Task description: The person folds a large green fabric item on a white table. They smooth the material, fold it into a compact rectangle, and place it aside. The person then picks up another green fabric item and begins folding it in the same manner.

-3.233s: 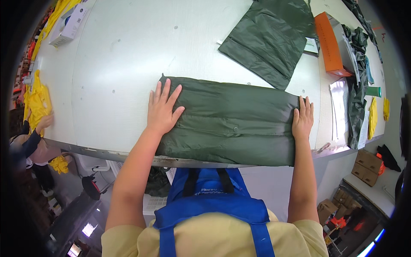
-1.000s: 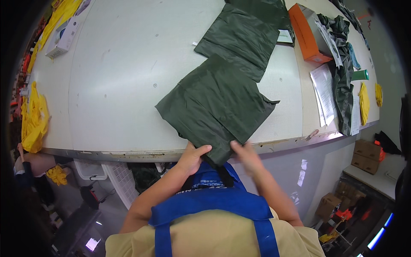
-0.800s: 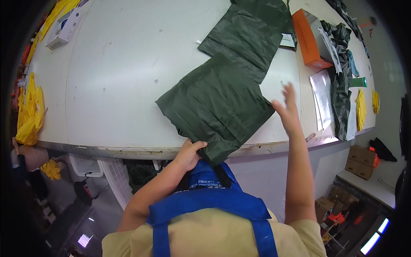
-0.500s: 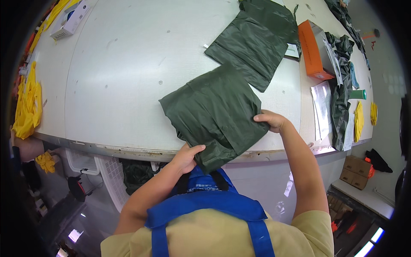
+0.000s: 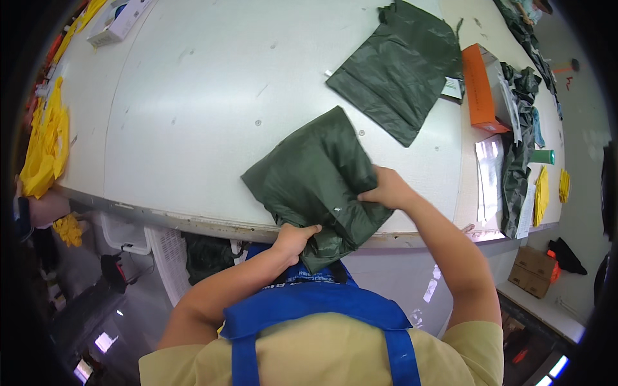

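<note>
- Bib point(image 5: 315, 310) of apron: solid blue, broad, upper edge bowed; landmark for the rest.
- Shirt point(image 5: 315, 350): pale yellow, plain, lightly creased, on the chest side of the bib.
- Left strap point(image 5: 244, 363), right strap point(image 5: 402, 360): flat, same blue, one running from near each end of the bib over the shirt.
- Left sleeve point(image 5: 172, 360), right sleeve point(image 5: 477, 344): short, pale yellow, outward of the bib on either side.
- Apron front point(image 5: 306, 275), beyond the bib: blue, white print, partly covered.
- Forearms, left hand point(image 5: 296, 241), right hand point(image 5: 388, 188): bare.
</note>
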`<move>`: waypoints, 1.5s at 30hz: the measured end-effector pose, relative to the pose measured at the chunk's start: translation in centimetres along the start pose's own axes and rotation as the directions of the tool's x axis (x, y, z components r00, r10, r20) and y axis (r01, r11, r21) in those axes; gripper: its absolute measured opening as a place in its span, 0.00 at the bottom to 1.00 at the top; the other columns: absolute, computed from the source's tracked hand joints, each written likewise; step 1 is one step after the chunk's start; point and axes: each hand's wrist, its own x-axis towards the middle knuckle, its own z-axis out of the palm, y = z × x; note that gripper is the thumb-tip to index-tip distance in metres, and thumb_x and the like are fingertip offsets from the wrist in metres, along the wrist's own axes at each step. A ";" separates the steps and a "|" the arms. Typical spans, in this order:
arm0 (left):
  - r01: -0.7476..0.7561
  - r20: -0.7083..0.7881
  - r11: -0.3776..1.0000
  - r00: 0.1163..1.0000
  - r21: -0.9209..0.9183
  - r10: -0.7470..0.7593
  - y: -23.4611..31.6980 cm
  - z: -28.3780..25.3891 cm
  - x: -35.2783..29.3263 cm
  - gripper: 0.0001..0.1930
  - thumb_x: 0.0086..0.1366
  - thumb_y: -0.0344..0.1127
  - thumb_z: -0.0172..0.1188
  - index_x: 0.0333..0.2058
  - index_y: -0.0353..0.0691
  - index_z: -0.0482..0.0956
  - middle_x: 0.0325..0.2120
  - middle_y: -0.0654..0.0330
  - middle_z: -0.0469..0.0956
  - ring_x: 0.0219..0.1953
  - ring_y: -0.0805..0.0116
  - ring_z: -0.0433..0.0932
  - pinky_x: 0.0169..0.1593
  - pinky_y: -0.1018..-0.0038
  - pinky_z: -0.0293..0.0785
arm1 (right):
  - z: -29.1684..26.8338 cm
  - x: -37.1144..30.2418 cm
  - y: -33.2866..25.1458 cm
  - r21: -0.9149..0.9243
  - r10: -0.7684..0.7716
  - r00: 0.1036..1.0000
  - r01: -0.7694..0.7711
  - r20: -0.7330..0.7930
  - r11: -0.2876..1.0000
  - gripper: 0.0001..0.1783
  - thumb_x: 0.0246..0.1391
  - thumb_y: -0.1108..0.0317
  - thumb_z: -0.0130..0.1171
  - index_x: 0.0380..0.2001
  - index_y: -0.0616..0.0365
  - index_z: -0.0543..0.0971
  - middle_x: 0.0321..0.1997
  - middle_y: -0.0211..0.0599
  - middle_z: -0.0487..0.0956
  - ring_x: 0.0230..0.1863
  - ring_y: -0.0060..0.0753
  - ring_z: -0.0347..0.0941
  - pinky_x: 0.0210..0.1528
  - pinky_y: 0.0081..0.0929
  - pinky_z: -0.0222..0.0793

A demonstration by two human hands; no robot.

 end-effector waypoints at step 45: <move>-0.184 -0.311 0.971 0.941 -0.150 0.131 8.5 -12.5 -1.2 0.34 0.53 0.21 0.59 0.60 0.35 0.58 0.53 0.52 0.68 0.53 0.53 0.71 0.56 0.60 0.70 | -16.2 19.9 6.6 -0.215 -0.016 0.541 -0.307 -0.841 0.927 0.33 0.45 0.57 0.64 0.54 0.58 0.68 0.56 0.48 0.69 0.58 0.51 0.64 0.55 0.44 0.64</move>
